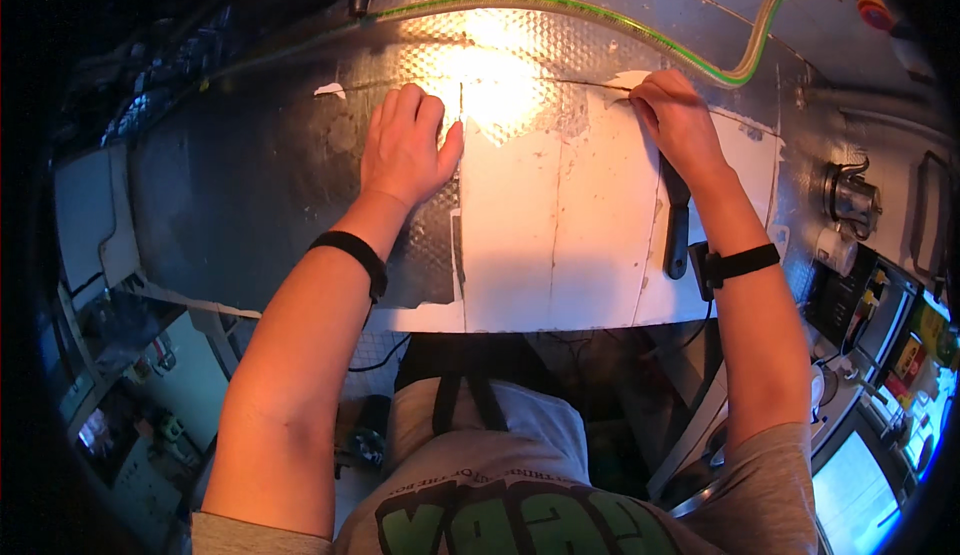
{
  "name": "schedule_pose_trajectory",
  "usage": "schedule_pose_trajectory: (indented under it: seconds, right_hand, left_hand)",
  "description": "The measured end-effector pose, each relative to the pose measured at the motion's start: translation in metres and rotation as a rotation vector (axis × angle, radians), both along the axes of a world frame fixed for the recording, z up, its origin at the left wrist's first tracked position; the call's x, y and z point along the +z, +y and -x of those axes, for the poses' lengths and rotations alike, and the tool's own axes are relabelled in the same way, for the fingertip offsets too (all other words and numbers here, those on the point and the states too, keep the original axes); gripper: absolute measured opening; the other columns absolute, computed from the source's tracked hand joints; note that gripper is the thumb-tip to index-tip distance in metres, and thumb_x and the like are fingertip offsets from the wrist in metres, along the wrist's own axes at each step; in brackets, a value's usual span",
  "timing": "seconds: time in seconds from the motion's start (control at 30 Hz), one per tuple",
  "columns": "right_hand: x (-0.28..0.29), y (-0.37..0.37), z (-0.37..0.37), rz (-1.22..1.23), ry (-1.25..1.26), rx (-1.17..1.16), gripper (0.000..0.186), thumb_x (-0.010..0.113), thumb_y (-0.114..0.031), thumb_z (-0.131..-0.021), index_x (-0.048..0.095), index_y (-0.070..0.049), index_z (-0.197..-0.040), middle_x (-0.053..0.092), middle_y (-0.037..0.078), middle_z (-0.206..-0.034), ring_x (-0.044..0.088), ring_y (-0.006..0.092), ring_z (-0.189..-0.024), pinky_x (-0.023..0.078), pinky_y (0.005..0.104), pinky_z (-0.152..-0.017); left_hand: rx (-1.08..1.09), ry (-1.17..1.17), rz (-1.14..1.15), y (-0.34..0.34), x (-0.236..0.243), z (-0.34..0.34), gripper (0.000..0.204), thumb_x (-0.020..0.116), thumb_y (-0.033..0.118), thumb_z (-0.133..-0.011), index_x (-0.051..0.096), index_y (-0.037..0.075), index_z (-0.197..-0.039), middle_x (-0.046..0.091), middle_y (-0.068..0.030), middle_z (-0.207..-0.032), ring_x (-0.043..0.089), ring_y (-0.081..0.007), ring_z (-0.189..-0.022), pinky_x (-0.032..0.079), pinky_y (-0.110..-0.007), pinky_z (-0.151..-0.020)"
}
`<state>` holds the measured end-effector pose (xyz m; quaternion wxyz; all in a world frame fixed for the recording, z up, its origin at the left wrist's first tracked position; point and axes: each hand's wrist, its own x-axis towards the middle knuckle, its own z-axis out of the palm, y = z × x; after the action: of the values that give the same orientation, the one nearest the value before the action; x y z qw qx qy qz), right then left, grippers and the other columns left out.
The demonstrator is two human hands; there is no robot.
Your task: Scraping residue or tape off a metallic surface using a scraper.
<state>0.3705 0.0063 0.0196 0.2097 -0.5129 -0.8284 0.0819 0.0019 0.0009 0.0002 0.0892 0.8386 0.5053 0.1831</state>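
Across a wide table (pixel 250 185), dark grey and metallic at left: one white sheet-like covering (pixel 510 215), marked by thin lines, spread over the right part to the near edge. One left hand (pixel 404 150), palm down, fingers loosely bent, thumb apart, at the dark surface near the covering's border; nothing visible in its grasp. One right hand (pixel 680 120), fingertips drawn together at the covering's torn far edge; whether they grip it cannot be told. One black-handled flat tool (pixel 677 235), lying on the covering beside the right forearm. One clear, green-striped hose (pixel 600 19), curving beyond both hands
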Motion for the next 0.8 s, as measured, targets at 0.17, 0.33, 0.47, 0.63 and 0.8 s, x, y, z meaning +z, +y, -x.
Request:
schedule_pose_trajectory:
  seconds: [0.17, 0.33, 0.47, 0.63, 0.8]
  right_hand:
    - [-0.002, 0.0, 0.002, -0.017, -0.067, 0.04, 0.01, 0.068, -0.007, -0.09, 0.065, 0.0, -0.096, 0.064, 0.014, -0.094, 0.062, 0.037, -0.097, 0.054, 0.0454, -0.083]
    - [-0.002, 0.0, 0.005, 0.004, -0.096, 0.034, 0.01, 0.064, -0.007, -0.092, 0.063, 0.001, -0.099, 0.062, 0.016, -0.097, 0.061, 0.0379, -0.098, 0.053, 0.0457, -0.084]
    - [-0.007, -0.002, 0.003, -0.015, -0.156, 0.009, 0.009, 0.064, -0.007, -0.092, 0.062, 0.0, -0.098, 0.061, 0.016, -0.096, 0.061, 0.0383, -0.098, 0.052, 0.0462, -0.084]
    - [-0.004, 0.0, -0.01, -0.025, -0.057, -0.006, 0.008, 0.068, -0.006, -0.092, 0.064, -0.002, -0.097, 0.064, 0.015, -0.095, 0.063, 0.0383, -0.095, 0.053, 0.0468, -0.083]
    - [-0.004, -0.006, -0.021, -0.039, 0.032, -0.041, 0.01, 0.074, -0.005, -0.089, 0.069, -0.004, -0.097, 0.068, 0.013, -0.094, 0.065, 0.0369, -0.095, 0.053, 0.0461, -0.083]
  left_hand:
    - [0.0, -0.011, -0.006, 0.0, -0.002, 0.001, 0.025, 0.071, 0.027, -0.091, 0.057, 0.006, -0.092, 0.052, -0.0142, -0.099, 0.054, -0.0365, -0.099, 0.046, -0.047, -0.088]
    - [-0.005, -0.002, -0.015, 0.001, 0.0, 0.001, 0.024, 0.071, 0.027, -0.091, 0.058, 0.007, -0.092, 0.052, -0.0138, -0.098, 0.054, -0.0362, -0.099, 0.046, -0.047, -0.088]
    - [-0.007, 0.0, -0.014, 0.001, -0.002, 0.001, 0.025, 0.071, 0.028, -0.091, 0.058, 0.007, -0.092, 0.052, -0.0136, -0.098, 0.054, -0.0359, -0.099, 0.046, -0.047, -0.088]
    - [-0.003, 0.005, -0.011, 0.0, 0.0, 0.002, 0.025, 0.071, 0.028, -0.091, 0.058, 0.006, -0.092, 0.053, -0.0138, -0.099, 0.054, -0.036, -0.1, 0.046, -0.047, -0.09]
    - [0.0, 0.002, -0.001, 0.0, -0.001, 0.001, 0.025, 0.071, 0.028, -0.09, 0.058, 0.006, -0.093, 0.053, -0.0144, -0.1, 0.054, -0.0366, -0.101, 0.046, -0.047, -0.09]
